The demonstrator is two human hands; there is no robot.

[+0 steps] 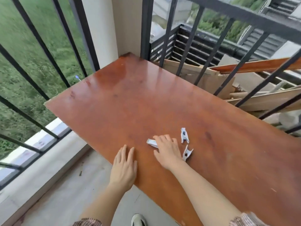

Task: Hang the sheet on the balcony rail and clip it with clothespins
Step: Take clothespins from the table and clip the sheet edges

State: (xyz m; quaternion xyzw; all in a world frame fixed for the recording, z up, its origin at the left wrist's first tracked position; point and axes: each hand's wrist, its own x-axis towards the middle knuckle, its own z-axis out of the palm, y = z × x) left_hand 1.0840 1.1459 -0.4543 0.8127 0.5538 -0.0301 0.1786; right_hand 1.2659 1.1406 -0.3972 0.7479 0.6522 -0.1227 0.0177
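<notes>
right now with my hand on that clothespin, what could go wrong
1. The right hand only rests on the covered clothespin, thumb apart, so the pin may slip when lifted.
2. The wrist lies beside a loose clothespin; a careless sweep could knock it off the table.
3. No sheet is in view, so the clipping may have to wait.

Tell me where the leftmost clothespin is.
Head view: the leftmost clothespin lies on the table, partly under the right hand, left of two other clothespins.
</notes>
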